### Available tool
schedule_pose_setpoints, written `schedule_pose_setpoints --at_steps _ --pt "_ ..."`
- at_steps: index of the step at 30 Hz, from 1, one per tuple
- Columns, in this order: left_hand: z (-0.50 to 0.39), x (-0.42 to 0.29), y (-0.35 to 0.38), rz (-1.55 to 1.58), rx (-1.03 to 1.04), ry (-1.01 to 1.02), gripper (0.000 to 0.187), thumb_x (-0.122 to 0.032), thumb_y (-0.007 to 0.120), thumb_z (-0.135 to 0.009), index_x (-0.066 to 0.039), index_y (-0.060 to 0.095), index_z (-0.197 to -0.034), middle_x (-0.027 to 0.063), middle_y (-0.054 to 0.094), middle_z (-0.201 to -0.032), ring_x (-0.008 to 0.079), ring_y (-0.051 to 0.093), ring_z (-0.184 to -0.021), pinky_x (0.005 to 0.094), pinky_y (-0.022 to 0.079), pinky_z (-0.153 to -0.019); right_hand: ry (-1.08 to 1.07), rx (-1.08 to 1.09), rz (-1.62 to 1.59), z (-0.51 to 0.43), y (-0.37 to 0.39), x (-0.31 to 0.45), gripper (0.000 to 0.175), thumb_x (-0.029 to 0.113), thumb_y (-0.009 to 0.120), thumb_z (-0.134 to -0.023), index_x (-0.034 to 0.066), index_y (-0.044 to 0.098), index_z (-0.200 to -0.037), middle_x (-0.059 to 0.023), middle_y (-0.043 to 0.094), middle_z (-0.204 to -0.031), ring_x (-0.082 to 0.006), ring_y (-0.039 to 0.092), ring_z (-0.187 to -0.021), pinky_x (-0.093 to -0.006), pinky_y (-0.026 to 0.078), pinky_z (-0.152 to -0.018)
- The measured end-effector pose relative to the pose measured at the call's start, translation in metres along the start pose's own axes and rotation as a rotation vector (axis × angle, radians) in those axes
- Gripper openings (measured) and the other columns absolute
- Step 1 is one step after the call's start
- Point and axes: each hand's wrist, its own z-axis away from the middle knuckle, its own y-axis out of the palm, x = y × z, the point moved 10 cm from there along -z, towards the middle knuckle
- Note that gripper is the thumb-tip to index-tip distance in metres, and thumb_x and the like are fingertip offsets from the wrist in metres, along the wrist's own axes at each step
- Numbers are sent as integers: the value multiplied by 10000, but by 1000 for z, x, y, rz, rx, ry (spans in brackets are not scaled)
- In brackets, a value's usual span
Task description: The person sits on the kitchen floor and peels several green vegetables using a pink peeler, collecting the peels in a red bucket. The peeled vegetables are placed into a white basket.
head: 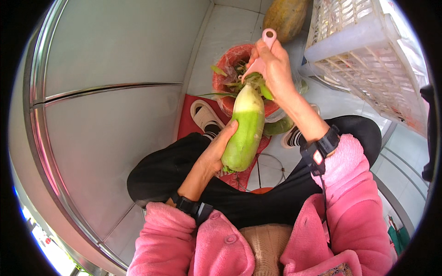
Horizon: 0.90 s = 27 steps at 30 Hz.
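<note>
A large green radish (pixel 244 138) with a pale peeled end lies slanted in my left hand (pixel 220 145), its pale end pointing away from me. My right hand (pixel 274 67) grips a pink-handled peeler (pixel 259 65) over that end. The peeler's blade is mostly hidden among peelings and green bits. Beneath them stands a red basin (pixel 221 81) lined with clear plastic, with peelings and leaf scraps inside. Another green vegetable (pixel 278 126) lies on the floor beside the basin, partly hidden.
A white plastic crate (pixel 362 65) stands at the right, and a large orange-brown squash (pixel 286 19) at the far side. Grey cabinet panels (pixel 114 117) rise on the left. My slippered feet flank the basin, over a red mat (pixel 183 119).
</note>
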Motion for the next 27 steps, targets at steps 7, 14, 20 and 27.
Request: schedule_pose_setpoints --at_steps 7,14,20,27 --pt "-6 -10 -25 12 -54 58 665 -536 485 -1017 -2 486 -1414 198 655 -1232 308 683 -1075 426 568 -928 -117 204 -96 10 27 27 158 208 506 -1057 53 498 -1024 -43 551 -851 -154 594 -735 -312 544 -635" --pt "-10 -3 -26 96 30 20 663 -522 492 -1018 5 478 -1421 209 645 -1252 346 682 -1072 447 572 -927 88 146 -158 27 28 -3 159 224 501 -1064 67 499 -1040 -36 538 -853 -161 575 -766 -329 524 -712" --pt "-4 0 -19 -51 102 56 691 -533 514 -1001 13 474 -1422 228 626 -1286 364 671 -1098 466 556 -959 -76 79 -115 -7 -10 17 159 226 493 -1066 70 499 -1033 -34 519 -838 -158 564 -779 -336 520 -762" --pt "-13 0 -18 201 -53 -95 656 -542 409 -1015 -1 529 -1367 199 673 -1206 317 700 -1032 442 587 -898 53 263 -185 59 43 15 216 269 494 -1066 55 494 -1093 -42 520 -847 -155 560 -761 -321 516 -754"
